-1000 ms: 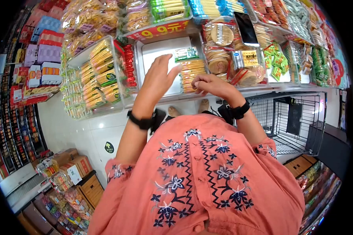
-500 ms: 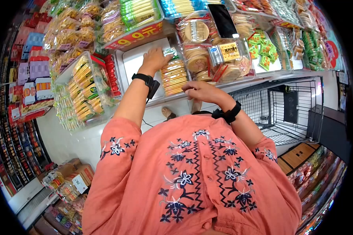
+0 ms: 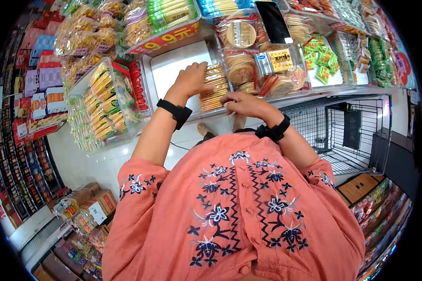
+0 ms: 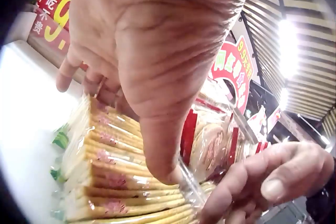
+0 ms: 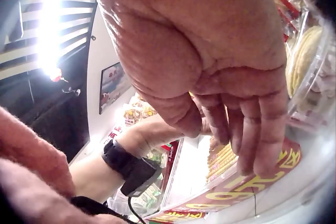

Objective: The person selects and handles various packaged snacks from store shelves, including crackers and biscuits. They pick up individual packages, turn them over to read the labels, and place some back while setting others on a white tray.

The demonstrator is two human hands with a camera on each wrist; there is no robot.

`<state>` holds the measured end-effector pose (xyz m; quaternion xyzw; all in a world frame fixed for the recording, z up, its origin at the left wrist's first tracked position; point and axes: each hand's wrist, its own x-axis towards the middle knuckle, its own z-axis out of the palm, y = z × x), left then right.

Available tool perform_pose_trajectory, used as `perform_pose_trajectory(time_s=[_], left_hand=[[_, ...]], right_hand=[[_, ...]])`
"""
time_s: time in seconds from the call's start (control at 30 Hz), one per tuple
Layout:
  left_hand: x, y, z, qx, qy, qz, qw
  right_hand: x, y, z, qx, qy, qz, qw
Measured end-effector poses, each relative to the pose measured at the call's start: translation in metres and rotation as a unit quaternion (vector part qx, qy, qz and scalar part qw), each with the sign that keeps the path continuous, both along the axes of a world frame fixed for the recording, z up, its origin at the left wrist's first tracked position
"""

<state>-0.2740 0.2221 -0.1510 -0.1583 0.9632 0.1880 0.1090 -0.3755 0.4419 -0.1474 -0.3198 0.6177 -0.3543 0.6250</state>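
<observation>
A row of biscuit-stick packs (image 3: pixel 214 100) fills the right side of a white-bottomed tray (image 3: pixel 168 70). My left hand (image 3: pixel 188 84) lies over the left part of this row, fingers relaxed and thumb reaching across it. In the left wrist view, the left hand's (image 4: pixel 152 50) fingertips are at the far end of the packs (image 4: pixel 113 166) and its thumb touches their right side. By the row's near right corner is my right hand (image 3: pixel 248 105), its fingers loosely bent. The right wrist view shows the right hand (image 5: pixel 210 61) holding nothing; whether it touches the packs, I cannot tell.
Round crackers in bags (image 3: pixel 241 35) fill the bin on the right, with a dark phone (image 3: pixel 273 22) lying on top. Bagged sticks (image 3: pixel 103 96) stand in a bin on the left. A wire shopping cart (image 3: pixel 335 131) is at the right.
My left hand moved forward to the row's far end, then came back down over its left part. The green-and-white pack at that end no longer shows. My right hand stays near the corner.
</observation>
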Motion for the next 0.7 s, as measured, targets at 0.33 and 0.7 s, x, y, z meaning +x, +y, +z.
perform_pose_trajectory(time_s=[0.33,0.7], left_hand=[[-0.001,-0.003,0.001,-0.057,0.000,-0.027,0.998],[-0.004,0.003,-0.007,-0.075,0.017,-0.063,0.995]], right_hand=[[0.002,0.002,0.002,-0.015,0.013,-0.026,0.999],[0.007,0.000,0.001,-0.016,0.017,-0.042,0.999]])
